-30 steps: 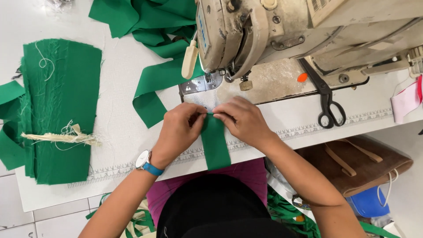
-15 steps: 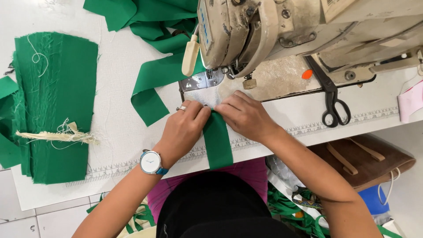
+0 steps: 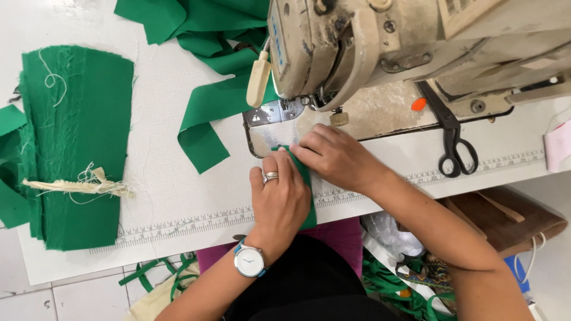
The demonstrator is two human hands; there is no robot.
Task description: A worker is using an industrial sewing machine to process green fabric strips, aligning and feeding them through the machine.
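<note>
Below the sewing machine (image 3: pixel 380 47), both hands press 1 green strip (image 3: pixel 304 178) flat: left hand (image 3: pixel 279 199) fingers extended, right hand (image 3: pixel 336 157) fingertips pinning its edge.

Left hand (image 3: pixel 279 199): silver ring, white-faced blue-strapped wristwatch (image 3: pixel 249 260). Arms bare, dark top.

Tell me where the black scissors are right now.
The black scissors lie on the white table at the right of the head view, blades tucked under the sewing machine, well to the right of the right hand.
</note>
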